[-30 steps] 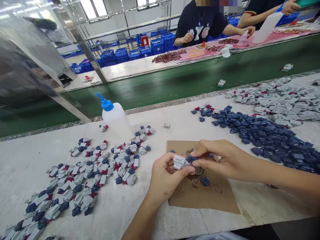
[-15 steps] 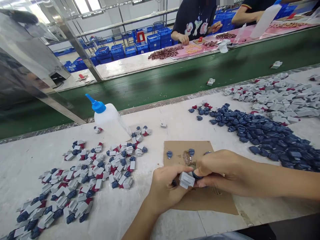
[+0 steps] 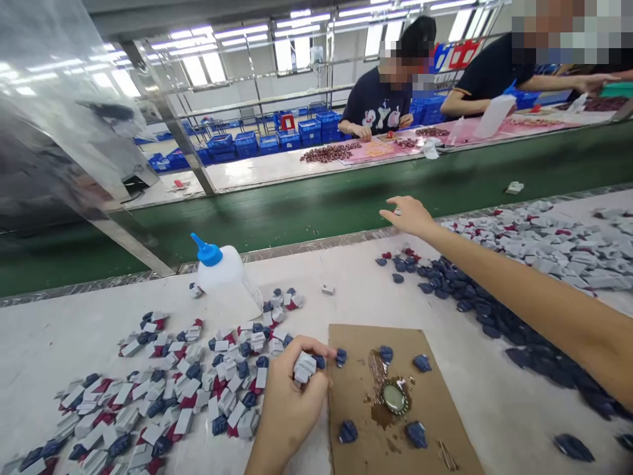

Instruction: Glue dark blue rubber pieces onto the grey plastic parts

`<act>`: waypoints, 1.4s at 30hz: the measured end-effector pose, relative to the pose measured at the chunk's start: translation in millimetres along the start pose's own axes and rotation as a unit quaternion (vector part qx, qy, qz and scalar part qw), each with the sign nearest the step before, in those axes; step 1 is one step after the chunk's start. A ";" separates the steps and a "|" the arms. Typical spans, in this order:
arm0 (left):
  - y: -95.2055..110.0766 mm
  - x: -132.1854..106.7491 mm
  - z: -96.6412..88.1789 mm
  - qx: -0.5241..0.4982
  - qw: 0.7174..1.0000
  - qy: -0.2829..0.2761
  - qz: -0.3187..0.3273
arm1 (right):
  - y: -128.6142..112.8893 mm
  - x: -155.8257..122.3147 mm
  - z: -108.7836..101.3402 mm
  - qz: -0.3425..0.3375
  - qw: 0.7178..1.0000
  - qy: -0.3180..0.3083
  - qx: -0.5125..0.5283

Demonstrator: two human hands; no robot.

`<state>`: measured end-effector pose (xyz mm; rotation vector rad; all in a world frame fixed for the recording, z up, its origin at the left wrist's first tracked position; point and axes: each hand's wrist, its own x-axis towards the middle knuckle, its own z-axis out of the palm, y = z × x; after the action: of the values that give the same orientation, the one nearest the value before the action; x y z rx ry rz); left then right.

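My left hand (image 3: 289,402) is closed round a small grey-and-blue plastic piece (image 3: 305,365), held just left of a brown cardboard sheet (image 3: 435,422). On that sheet lie a few loose blue parts and a metal bottle cap (image 3: 394,397) in a puddle of brown glue. My right hand (image 3: 410,214) is stretched out far over the table's back edge by the green conveyor belt (image 3: 321,191), fingers apart, nothing visible in it. Its forearm crosses above a heap of dark blue parts (image 3: 475,307).
A pile of assembled grey, blue and red pieces (image 3: 163,389) lies at the left. A white squeeze bottle with a blue nozzle (image 3: 225,274) leans behind it. Grey parts (image 3: 548,241) are heaped at the right. Two people work at the far bench.
My right hand left the piece and reached out to the far edge of the table. My left hand moved left with the piece. The view tilted up.
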<state>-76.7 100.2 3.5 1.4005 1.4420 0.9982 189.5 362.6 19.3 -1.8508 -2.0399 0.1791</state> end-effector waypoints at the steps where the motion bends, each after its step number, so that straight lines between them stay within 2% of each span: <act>1: -1.8 0.9 -2.4 0.023 1.000 0.014 0.014 | 9.7 17.3 3.4 0.015 1.000 0.005 -0.015; 3: -6.6 2.5 -4.3 0.127 0.988 0.064 0.060 | 24.9 39.8 11.0 0.029 0.999 0.000 -0.031; 5: -14.0 3.9 -3.7 0.263 0.951 0.129 0.099 | 33.2 49.5 19.3 0.023 0.999 -0.005 -0.034; 8: -27.5 5.6 -0.9 0.428 0.878 0.179 0.116 | 33.0 48.2 28.4 -0.016 1.000 -0.001 -0.023; 10: -33.5 5.6 2.0 0.478 0.847 0.186 0.137 | 25.6 36.7 29.5 -0.062 0.998 0.002 -0.008; 12: -34.5 5.1 5.7 0.483 0.839 0.173 0.180 | 13.4 15.5 25.7 -0.123 0.992 -0.006 0.014; 15: -28.1 5.1 11.0 0.468 0.844 0.090 0.246 | -11.3 -30.2 11.4 -0.219 0.974 -0.041 0.045; 17: -22.6 5.7 12.4 0.471 0.849 0.036 0.236 | -29.0 -61.7 -1.4 -0.292 0.953 -0.058 0.064; 18: -20.3 5.9 12.1 0.480 0.851 0.028 0.212 | -37.0 -75.4 -8.0 -0.331 0.939 -0.059 0.075; 21: -16.0 4.5 8.2 0.515 0.843 0.075 0.132 | -55.2 -104.2 -25.3 -0.410 0.906 -0.037 0.102; 23: -13.6 2.2 6.2 0.513 0.836 0.142 0.129 | -62.3 -115.3 -34.1 -0.420 0.900 -0.021 0.116; 25: -10.1 -0.6 8.8 0.438 0.860 0.203 0.165 | -67.1 -125.3 -40.8 -0.425 0.895 -0.009 0.138; 27: -5.7 -3.9 18.0 0.260 0.924 0.217 0.177 | -72.0 -138.7 -44.9 -0.436 0.885 -0.007 0.163; 28: -3.6 -5.8 24.6 0.139 0.958 0.197 0.154 | -74.8 -147.1 -45.7 -0.449 0.877 -0.014 0.171; 29: -1.7 -7.8 31.8 0.012 0.980 0.164 0.110 | -78.0 -156.5 -45.5 -0.466 0.867 -0.024 0.175; 30: -0.1 -9.8 39.0 -0.102 0.986 0.122 0.057 | -81.2 -166.2 -44.1 -0.486 0.856 -0.033 0.175; 31: 1.1 -11.7 45.6 -0.188 0.979 0.074 0.009 | -84.2 -175.8 -41.8 -0.506 0.845 -0.037 0.169; 33: 3.2 -14.6 54.8 -0.273 0.960 -0.006 -0.056 | -87.4 -192.3 -36.1 -0.539 0.828 -0.026 0.151; 35: 5.4 -16.1 57.6 -0.297 0.950 -0.041 -0.086 | -82.8 -202.8 -32.5 -0.550 0.826 -0.004 0.124; 36: 6.8 -16.3 56.8 -0.312 0.944 -0.035 -0.099 | -76.2 -205.8 -32.7 -0.545 0.832 0.003 0.108; 37: 8.3 -16.3 54.9 -0.331 0.937 -0.018 -0.112 | -66.2 -207.7 -34.6 -0.526 0.845 0.012 0.093; 39: 11.3 -15.4 48.8 -0.370 0.919 0.019 -0.134 | -37.0 -210.8 -42.6 -0.446 0.892 0.033 0.061; 42: 13.3 -12.5 38.8 -0.411 0.898 0.042 -0.152 | 18.5 -222.4 -56.8 -0.252 0.967 0.022 0.003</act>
<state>-35.9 87.5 5.1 0.5028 1.0391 1.2582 240.7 138.1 22.7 -1.2594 -2.3919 0.0048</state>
